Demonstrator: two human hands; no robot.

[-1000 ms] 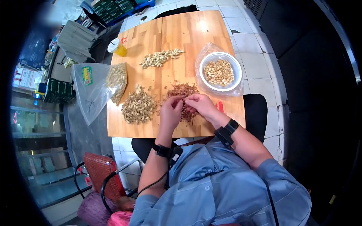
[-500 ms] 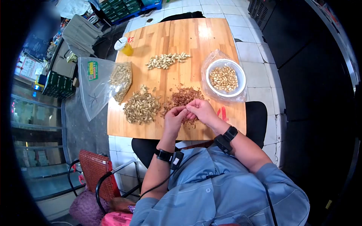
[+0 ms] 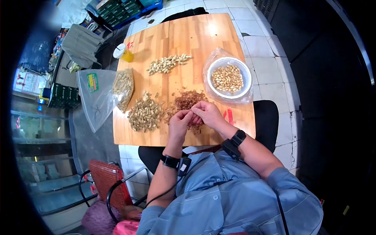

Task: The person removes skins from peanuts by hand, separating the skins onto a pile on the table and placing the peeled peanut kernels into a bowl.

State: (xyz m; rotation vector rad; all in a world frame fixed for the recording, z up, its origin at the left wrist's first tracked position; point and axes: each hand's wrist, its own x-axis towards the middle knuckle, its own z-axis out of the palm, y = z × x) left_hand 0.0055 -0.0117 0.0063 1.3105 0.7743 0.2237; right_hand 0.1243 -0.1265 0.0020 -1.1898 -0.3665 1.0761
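My left hand [image 3: 179,124] and my right hand [image 3: 209,115] meet fingertip to fingertip above the near part of the table [image 3: 211,138]. Both are closed in a pinch, and whatever lies between the fingers is too small and hidden to make out. Just beyond them spreads a heap of reddish-brown peanut skins [image 3: 188,98], partly covered by the hands. To its left is a pile of empty peanut shells [image 3: 144,114]. Farther back lies a group of unshelled peanuts [image 3: 164,65]. Shelled peanuts [image 3: 228,79] fill the bottom of a white bowl [image 3: 248,83] at the right.
A clear plastic bag [image 3: 95,100] of unshelled peanuts overhangs the table's left edge. Behind it stands a lidded cup [image 3: 124,54] of yellow drink. Crumpled clear plastic [image 3: 209,64] surrounds the bowl. A red-brown chair [image 3: 107,180] is at the lower left.
The view has shifted slightly, so the table and its contents sit a little differently in frame. My hands remain pinched together over the same spot.
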